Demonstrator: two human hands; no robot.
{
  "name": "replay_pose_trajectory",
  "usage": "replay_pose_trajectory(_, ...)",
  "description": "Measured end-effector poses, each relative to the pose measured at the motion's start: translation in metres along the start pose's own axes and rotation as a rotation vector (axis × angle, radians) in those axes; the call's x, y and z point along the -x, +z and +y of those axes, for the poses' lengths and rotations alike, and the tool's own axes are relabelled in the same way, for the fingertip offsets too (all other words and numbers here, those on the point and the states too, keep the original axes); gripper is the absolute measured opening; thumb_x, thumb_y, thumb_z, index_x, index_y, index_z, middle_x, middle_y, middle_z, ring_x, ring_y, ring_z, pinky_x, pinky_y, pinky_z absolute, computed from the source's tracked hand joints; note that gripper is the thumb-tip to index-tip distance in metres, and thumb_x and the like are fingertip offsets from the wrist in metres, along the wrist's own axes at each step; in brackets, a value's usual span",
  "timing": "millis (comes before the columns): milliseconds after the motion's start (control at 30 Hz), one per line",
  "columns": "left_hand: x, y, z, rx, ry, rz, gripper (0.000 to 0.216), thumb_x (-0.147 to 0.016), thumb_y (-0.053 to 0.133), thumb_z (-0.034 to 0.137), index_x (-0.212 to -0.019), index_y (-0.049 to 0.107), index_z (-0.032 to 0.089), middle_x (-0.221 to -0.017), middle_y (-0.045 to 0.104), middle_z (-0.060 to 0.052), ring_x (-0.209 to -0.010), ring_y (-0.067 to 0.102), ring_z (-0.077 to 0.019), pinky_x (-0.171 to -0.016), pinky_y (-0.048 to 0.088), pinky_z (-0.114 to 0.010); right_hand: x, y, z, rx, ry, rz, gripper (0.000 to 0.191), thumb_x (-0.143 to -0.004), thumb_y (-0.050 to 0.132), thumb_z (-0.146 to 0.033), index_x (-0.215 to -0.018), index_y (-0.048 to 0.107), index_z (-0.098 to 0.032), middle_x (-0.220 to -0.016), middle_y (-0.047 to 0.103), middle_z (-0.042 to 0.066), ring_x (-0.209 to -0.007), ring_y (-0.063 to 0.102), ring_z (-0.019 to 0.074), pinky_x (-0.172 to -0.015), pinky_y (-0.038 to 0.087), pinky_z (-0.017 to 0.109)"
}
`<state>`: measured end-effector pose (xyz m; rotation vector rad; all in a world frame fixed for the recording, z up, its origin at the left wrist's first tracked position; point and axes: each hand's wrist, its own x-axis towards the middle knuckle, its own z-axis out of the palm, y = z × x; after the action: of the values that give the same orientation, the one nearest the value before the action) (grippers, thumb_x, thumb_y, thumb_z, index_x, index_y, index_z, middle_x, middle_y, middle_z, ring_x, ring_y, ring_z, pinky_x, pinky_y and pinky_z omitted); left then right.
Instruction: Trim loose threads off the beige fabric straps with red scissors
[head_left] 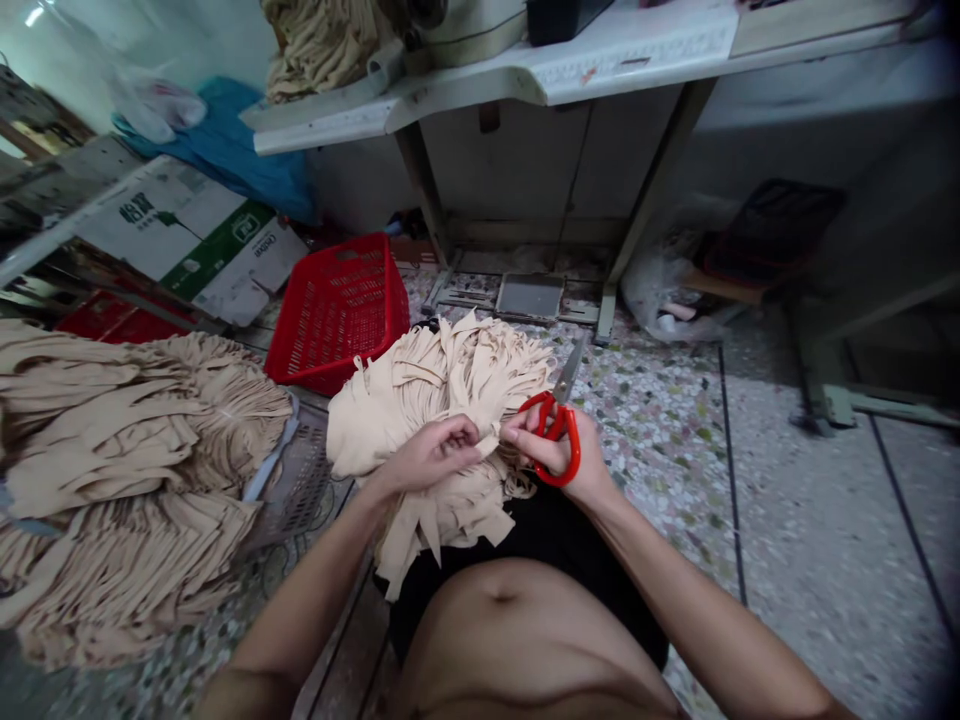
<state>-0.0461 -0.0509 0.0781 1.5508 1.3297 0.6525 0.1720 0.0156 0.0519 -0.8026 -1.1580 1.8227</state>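
A narrow beige fabric strip (489,445) extends crosswise from the left hand (431,455) toward the right hand (574,455), at the front of a bundle of beige fabric strips (442,400) on the person's lap. The left hand pinches the strip; the right hand grips steel scissors with red loop handles (559,422), blades pointing forward. A larger gathered beige strip bundle (127,480) lies left.

Black shorts (577,545) sit below a bare belly (525,640) at the lower middle of the frame, with bare arms (697,590) and hands (431,455) above.
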Motion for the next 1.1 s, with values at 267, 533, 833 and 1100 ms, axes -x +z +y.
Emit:
replay_pose_trajectory(267,-0.007,-0.02,0.002,0.294,-0.117,-0.052,0.036,-0.081,0.08,0.045,-0.084,0.067,0.012,-0.08,0.06,-0.002,-0.073,0.054,-0.013,-0.068,0.043,-0.023,-0.007,0.004,-0.007,-0.012,-0.036,0.034,0.04,-0.071,0.092,-0.038,-0.073,0.057,-0.02,-0.092,0.08,0.009,-0.049,0.062,0.0128,-0.049,0.055,0.028)
replay_pose_trajectory(533,-0.011,-0.023,0.023,0.252,-0.103,0.346,0.032,-0.075,0.085,0.035,-0.088,0.067,0.013,-0.077,0.061,0.0,-0.065,0.052,-0.0095,-0.06,0.04,-0.02,0.001,0.005,0.008,-0.037,0.043,0.026,0.045,-0.064,0.096,-0.042,-0.076,0.059,-0.021,-0.094,0.08,0.01,-0.065,0.073,0.0218,-0.059,0.059,0.033)
replay_pose_trajectory(833,-0.011,0.005,0.015,0.36,-0.266,0.127,0.032,-0.079,0.082,0.038,-0.096,0.077,0.011,-0.084,0.072,-0.005,-0.07,0.06,-0.0122,-0.064,0.043,-0.021,-0.012,0.001,0.011,0.106,-0.028,0.005,0.044,-0.065,0.095,-0.045,-0.079,0.06,-0.022,-0.086,0.078,0.007,-0.068,0.07,0.0214,-0.061,0.058,0.032)
replay_pose_trajectory(1100,-0.012,0.001,0.012,0.406,-0.244,0.254,0.032,-0.075,0.086,0.039,-0.088,0.077,0.011,-0.079,0.072,-0.004,-0.068,0.06,-0.0119,-0.064,0.044,-0.021,0.017,-0.013,0.026,0.278,0.02,-0.063,0.041,-0.081,0.082,-0.053,-0.077,0.055,-0.022,-0.063,0.063,-0.001,-0.052,0.055,0.015,-0.05,0.046,0.027)
